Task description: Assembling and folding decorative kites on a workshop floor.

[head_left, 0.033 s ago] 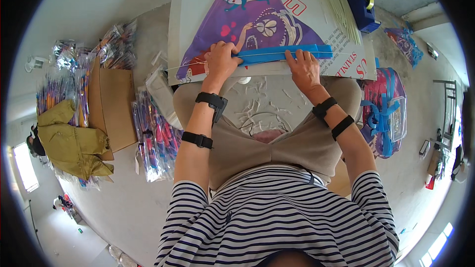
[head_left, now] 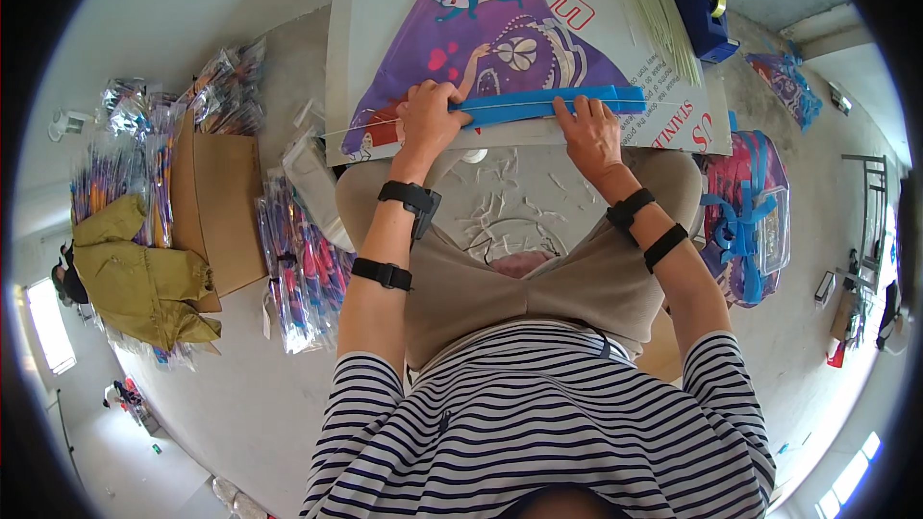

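A purple triangular kite [head_left: 524, 24] printed with cartoon figures lies on the white board in front of me. Along its near edge runs a folded blue fabric strip [head_left: 519, 106], and a thin pale rod [head_left: 630, 102] crosses over it from left to right. My left hand [head_left: 430, 118] is closed at the strip's left end, its fingers curled and the fingertips partly hidden. Toward the other end, my right hand [head_left: 591, 135] grips the strip with bent fingers on top; its thumb is hidden.
The printed white board [head_left: 692, 120] ends near my knees. At its far right are a bundle of pale rods [head_left: 673, 34] and a blue tape dispenser [head_left: 702, 10]. Packaged kites [head_left: 303, 269] and a cardboard box [head_left: 226, 211] stand left; a bundle with blue ribbons [head_left: 745, 221] is right.
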The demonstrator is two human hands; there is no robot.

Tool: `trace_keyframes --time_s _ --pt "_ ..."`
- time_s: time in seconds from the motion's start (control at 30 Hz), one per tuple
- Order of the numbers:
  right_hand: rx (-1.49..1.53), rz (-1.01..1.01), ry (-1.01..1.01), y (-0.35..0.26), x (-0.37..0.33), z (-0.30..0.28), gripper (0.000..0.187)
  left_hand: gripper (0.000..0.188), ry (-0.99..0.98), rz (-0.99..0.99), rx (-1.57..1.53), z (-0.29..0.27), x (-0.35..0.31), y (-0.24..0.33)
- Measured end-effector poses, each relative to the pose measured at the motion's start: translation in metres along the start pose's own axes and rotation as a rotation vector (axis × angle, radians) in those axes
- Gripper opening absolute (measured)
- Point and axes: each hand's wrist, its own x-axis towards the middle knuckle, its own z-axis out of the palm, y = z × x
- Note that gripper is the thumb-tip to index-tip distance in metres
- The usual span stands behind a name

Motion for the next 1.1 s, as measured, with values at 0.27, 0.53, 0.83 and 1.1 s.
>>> trace_keyframes --time_s 0.27,0.53,0.83,1.1 --pt "-0.011 -0.001 0.01 -0.001 -0.001 0.001 0.043 0.024 0.207 0.237 0.022 0.01 -0.025 0.005" --pt "-0.016 0.008 0.01 -0.001 0.0 0.001 0.041 0.024 0.189 0.283 -0.033 0.022 -0.025 0.017" --pt "-0.01 -0.007 0.053 0.002 0.001 0.002 0.041 0.015 0.218 0.301 -0.044 0.026 -0.027 0.013" --pt "-0.02 -0.001 0.068 0.002 -0.002 0.005 0.049 0.021 0.223 0.338 -0.014 0.026 -0.028 0.016"
